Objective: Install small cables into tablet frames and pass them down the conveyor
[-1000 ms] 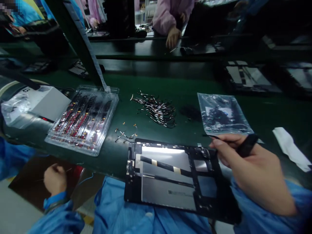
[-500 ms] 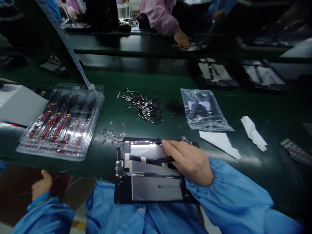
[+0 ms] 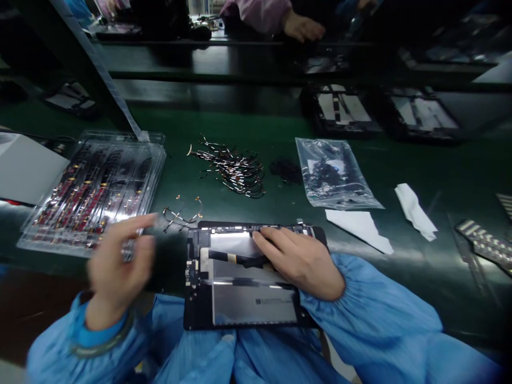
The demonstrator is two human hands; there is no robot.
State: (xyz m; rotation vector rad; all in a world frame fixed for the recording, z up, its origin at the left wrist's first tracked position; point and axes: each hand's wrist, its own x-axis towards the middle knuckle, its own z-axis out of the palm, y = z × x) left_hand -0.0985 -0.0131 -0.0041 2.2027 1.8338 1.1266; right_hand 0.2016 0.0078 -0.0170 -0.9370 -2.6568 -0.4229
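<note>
An opened tablet (image 3: 256,304) lies in front of me at the bench edge, its grey inner plate, flat cables and small circuit parts exposed. My right hand (image 3: 302,261) rests over its upper right, with fingertips against the top edge. A slim dark pointed tool (image 3: 256,262) sticks out beneath that palm; its rest is hidden. Left of the tablet, my left hand (image 3: 120,266) is blurred in the air, thumb and forefinger apart. Beyond its fingertips lie a few loose thin cables (image 3: 182,217). A pile of similar black-and-silver cables (image 3: 236,170) is farther back.
Stacked clear plastic trays (image 3: 96,186) of parts stand left, beside a white box (image 3: 28,168). A zip bag (image 3: 336,173) of black pieces and white paper scraps (image 3: 358,229) lie right. More opened devices (image 3: 344,109) sit behind. A co-worker's hand (image 3: 304,26) shows across the bench.
My left hand has risen from below the bench edge at the left and moved right, toward the loose cables. My right hand has shifted slightly left along the tablet's top edge.
</note>
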